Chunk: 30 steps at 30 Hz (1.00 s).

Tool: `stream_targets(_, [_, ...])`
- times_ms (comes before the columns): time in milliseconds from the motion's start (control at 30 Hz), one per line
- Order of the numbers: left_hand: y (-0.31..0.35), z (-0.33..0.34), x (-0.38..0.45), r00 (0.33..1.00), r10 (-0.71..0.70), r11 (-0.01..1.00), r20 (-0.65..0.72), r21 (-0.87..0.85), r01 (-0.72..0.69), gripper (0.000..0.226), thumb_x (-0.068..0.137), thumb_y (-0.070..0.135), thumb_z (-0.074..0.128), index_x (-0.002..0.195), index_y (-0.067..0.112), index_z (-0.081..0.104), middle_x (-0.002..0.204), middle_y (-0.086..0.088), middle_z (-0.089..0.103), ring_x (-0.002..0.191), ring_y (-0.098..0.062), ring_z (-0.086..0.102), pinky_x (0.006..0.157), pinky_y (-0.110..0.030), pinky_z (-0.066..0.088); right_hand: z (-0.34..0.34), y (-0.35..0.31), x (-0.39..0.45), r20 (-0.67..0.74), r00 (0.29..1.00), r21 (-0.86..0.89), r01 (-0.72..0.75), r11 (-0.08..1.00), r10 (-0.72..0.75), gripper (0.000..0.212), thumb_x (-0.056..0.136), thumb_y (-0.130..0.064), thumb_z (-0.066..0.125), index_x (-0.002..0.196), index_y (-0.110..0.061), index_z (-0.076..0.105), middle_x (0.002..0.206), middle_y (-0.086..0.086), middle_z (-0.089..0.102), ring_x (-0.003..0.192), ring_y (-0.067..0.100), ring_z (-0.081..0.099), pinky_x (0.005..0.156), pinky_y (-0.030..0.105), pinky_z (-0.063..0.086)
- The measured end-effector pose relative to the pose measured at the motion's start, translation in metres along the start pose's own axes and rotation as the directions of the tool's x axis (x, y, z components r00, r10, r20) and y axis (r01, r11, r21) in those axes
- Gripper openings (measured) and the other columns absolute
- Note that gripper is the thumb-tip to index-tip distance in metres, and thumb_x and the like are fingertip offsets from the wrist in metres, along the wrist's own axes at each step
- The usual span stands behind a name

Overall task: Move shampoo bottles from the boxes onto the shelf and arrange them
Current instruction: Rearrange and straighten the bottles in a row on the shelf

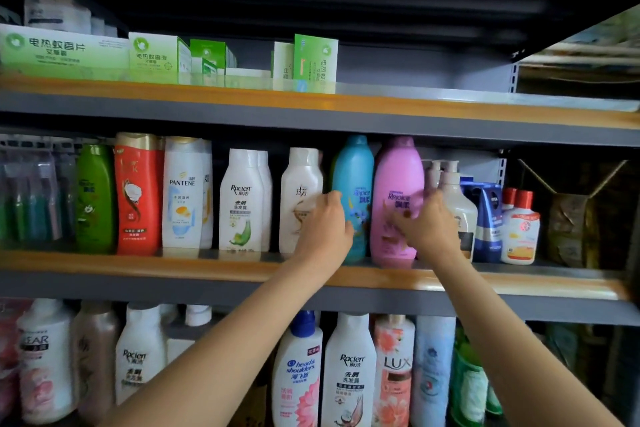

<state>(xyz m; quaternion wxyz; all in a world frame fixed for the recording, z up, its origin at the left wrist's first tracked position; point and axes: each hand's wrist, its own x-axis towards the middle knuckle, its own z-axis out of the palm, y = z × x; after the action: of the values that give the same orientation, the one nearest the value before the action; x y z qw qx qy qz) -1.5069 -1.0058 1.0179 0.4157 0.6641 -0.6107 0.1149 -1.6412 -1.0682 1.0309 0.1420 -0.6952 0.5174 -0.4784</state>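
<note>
Now I have both hands up at the middle shelf (pixel 207 267). My left hand (pixel 325 229) rests against the blue bottle (pixel 355 184), fingers curled at its left side; whether it truly grips I cannot tell. My right hand (pixel 427 225) lies across the pink bottle (pixel 398 180), motion-blurred, grip equally unclear. Both bottles stand upright, touching, near the shelf's front lip. The risk, I judge: smooth, glossy plastic with rounded shoulders and narrow caps could slip or tip, knocking the white bottle (pixel 300 191) or the pump bottle (pixel 453 198) crowded beside them.
</note>
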Motion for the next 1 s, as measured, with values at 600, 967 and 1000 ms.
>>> stream_targets(600, [0.007,0.020,0.000,0.996,-0.087,0.996,0.015,-0.012,0.087,0.052,0.089,0.011,0.056,0.133,0.001,0.029,0.133,-0.013,0.038,0.120,-0.027,0.045,0.098,-0.032,0.043,-0.027,0.014,0.014,0.386,0.919,0.152,-0.150,0.977,0.081,0.018,0.079,-0.005,0.071,0.078,-0.006,0.054,0.050,0.002,0.060,0.032,0.007,0.051,0.032,0.016,0.036])
stream_targets(967, [0.012,0.007,-0.004,1.000,-0.028,0.999,0.006,-0.037,0.029,0.060,0.089,0.011,0.051,0.142,0.006,0.025,0.155,-0.011,0.009,0.142,-0.026,0.017,0.111,-0.033,0.023,0.003,-0.077,0.011,0.098,0.933,-0.164,0.357,0.919,-0.345,0.047,0.091,-0.025,0.055,0.127,0.002,0.042,0.128,0.019,0.050,0.113,0.037,0.052,0.089,0.036,0.041])
stream_targets(1000, [0.011,0.004,-0.004,1.000,-0.028,0.998,0.007,-0.049,0.028,0.058,0.088,0.010,0.051,0.141,0.006,0.027,0.154,-0.010,0.012,0.140,-0.026,0.023,0.109,-0.033,0.026,0.010,-0.079,0.013,0.135,0.942,-0.162,0.326,0.931,-0.306,0.055,0.089,-0.028,0.058,0.130,0.003,0.037,0.131,0.020,0.046,0.117,0.037,0.049,0.091,0.037,0.040])
